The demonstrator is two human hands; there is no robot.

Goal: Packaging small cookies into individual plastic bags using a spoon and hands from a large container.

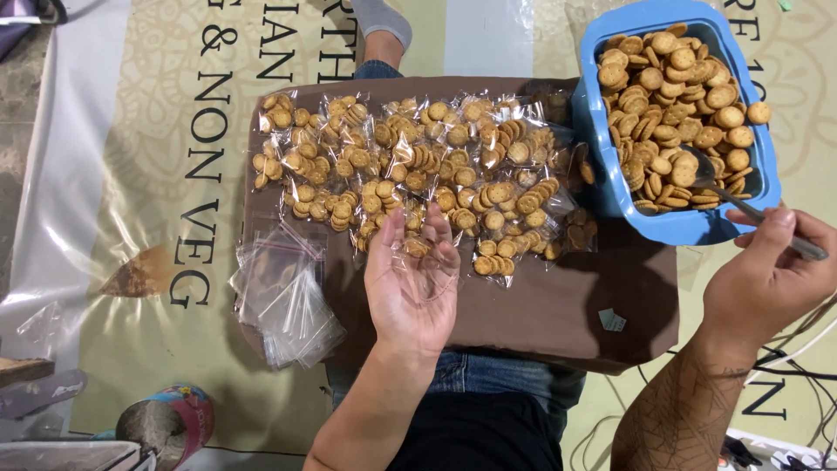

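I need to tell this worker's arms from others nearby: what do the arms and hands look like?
Both forearms are bare, without sleeves, gloves, rings or a watch. The right forearm bears dark line tattoos up to the wrist. The left forearm, left hand and right hand show no markings.

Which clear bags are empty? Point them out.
The stack of flat clear bags at the board's left edge, beside the left hand. They hold nothing, while the sealed bags spread across the board are each packed with round biscuits.

A cream printed banner (157, 174) covers the floor; grey bare floor (22, 113) shows at far left, cables (802, 358) lie near right.
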